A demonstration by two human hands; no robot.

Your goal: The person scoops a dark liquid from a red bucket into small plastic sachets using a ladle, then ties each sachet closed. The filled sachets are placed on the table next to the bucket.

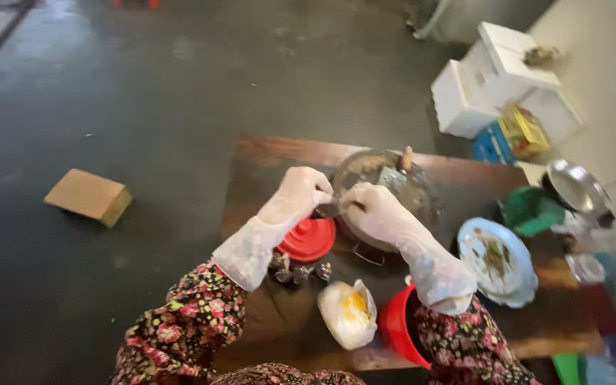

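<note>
I see a dark floor [144, 93] filling most of the view, with a low wooden table [465, 178] on it. White foam boxes [490, 78] are stacked against the wall at the far right, and a cardboard box [88, 196] lies alone on the floor to the left, well apart from the table. On the table sits a glass bowl [386, 189] with something brownish in it. Right of it lies a plate [499, 262] with food scraps; a red tub [397, 326] stands at the near edge, beside a plastic bag [348, 312] with something yellow inside. A red lid [308, 239] lies left of the bowl. My left hand [299, 192] and right hand [376, 210], both gloved, are curled shut and meet at the bowl's near rim around a small dark thing [329, 209]; which hand grips it is too blurred to tell.
</note>
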